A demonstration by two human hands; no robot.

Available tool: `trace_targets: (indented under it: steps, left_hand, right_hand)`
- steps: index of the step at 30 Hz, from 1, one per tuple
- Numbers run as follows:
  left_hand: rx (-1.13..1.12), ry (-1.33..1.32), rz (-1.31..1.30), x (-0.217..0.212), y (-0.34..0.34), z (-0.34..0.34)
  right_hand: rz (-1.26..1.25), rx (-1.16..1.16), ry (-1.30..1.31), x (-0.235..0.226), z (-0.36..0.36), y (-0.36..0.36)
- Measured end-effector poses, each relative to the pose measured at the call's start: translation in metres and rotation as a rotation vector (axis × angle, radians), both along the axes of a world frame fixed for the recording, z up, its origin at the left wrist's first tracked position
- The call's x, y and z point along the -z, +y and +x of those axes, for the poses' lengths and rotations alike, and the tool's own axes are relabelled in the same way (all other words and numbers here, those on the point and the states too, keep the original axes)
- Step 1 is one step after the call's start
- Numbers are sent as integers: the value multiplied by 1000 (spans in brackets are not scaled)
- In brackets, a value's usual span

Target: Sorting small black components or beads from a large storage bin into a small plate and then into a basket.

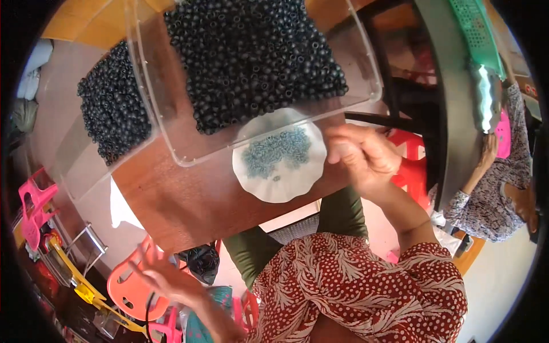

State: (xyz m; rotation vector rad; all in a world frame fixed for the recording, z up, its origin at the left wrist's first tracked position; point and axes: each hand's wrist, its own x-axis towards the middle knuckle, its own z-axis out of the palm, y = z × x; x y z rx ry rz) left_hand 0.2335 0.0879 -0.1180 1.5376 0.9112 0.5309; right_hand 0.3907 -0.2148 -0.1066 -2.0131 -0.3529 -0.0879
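Observation:
A white plate with a scalloped rim [260, 188] sits near the table's front edge and bears a scatter of small blue-grey beads [271, 154]. My right hand [366, 154] hovers just right of that plate, fingers curled and thumb against the forefinger; whatever they may pinch is too small to make out. Away to the left, beyond the table's front corner, my left hand [163, 274] holds nothing, its fingers spread. Behind the plate, a clear plastic tub [372, 94] holds a heap of black beads [257, 63]. The tub's near edge overlaps the plate's far rim in view.
A second heap of black beads [114, 103] lies in a clear tub to the left. The brown table [177, 206] ends before my lap. Below my left hand is an orange chair [128, 291]. A red stool [412, 171] stands at right; a person [492, 194] reaches toward a green basket [474, 34].

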Motion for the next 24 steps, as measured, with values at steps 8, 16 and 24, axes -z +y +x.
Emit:
trace_targets:
  steps: [8,16,24]
  left_hand:
    - [16,-438,-8,39,-21,63]
    - [256,-809,53,32,-33,7]
    - [-25,-914,-93,48,91,-79]
  right_hand:
    - [-283,-287,-110,104,-47,-2]
    - [-316,-266,-411,126,-87,-2]
    - [-269,62,-470,107,-102,-25]
